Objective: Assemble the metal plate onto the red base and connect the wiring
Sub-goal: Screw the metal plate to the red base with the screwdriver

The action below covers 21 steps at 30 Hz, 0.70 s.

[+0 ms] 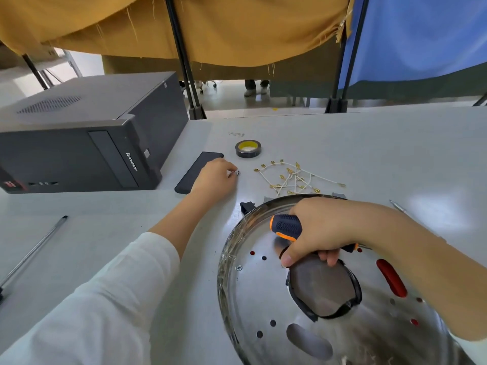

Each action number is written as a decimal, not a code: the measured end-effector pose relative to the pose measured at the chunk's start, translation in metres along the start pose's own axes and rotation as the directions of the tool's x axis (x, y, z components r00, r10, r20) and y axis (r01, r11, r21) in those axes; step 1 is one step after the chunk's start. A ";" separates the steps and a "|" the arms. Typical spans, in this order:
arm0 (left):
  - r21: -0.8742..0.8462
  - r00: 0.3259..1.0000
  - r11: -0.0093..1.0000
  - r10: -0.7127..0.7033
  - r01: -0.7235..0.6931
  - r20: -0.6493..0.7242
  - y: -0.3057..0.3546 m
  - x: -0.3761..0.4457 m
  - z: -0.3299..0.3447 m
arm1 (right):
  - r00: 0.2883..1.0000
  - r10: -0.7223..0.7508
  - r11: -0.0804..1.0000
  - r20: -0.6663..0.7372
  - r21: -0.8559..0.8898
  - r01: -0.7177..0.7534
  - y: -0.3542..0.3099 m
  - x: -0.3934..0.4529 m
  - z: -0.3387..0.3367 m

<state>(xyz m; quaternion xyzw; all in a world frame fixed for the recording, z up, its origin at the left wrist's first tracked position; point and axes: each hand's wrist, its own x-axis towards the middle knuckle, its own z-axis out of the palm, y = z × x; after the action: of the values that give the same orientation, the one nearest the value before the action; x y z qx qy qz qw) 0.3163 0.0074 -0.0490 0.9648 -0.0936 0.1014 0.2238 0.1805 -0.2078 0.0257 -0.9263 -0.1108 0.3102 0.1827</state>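
Two hands at my worktop (369,143), right hand (324,230) clenched around a screwdriver (286,227) above the metal plate (263,299), left hand (214,177) fingers (232,172) pinching small screws (238,173), wires (292,177) nearby.

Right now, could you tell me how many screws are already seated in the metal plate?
1: a screw sits near the metal plate's left rim. The right hand and forearm may hide others.

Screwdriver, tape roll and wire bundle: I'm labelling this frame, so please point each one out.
screwdriver (286,227), head view, on the black and orange handle.
tape roll (248,148), head view, on the dark outer ring.
wire bundle (292,177), head view, on the tangled white wires.
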 end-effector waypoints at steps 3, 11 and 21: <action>-0.011 0.999 0.999 -0.039 0.039 -0.028 0.000 0.002 0.000 | 1.000 0.001 1.000 -0.011 -0.017 -0.001 0.000 -0.001 0.001; -0.137 0.986 0.987 -0.098 0.080 -0.132 0.009 -0.016 -0.009 | 0.999 -0.011 0.999 -0.045 -0.043 0.009 0.000 -0.003 0.002; -0.859 0.995 0.507 -0.094 0.072 0.028 0.079 -0.149 -0.093 | 0.866 -0.224 0.966 -0.446 0.016 0.258 -0.028 -0.065 -0.010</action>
<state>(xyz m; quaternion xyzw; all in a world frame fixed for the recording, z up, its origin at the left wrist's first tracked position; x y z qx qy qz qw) 0.1406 -0.0006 0.0297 0.7301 -0.0829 0.0419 0.6770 0.1331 -0.2061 0.0790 -0.9437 -0.1698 0.0711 0.2750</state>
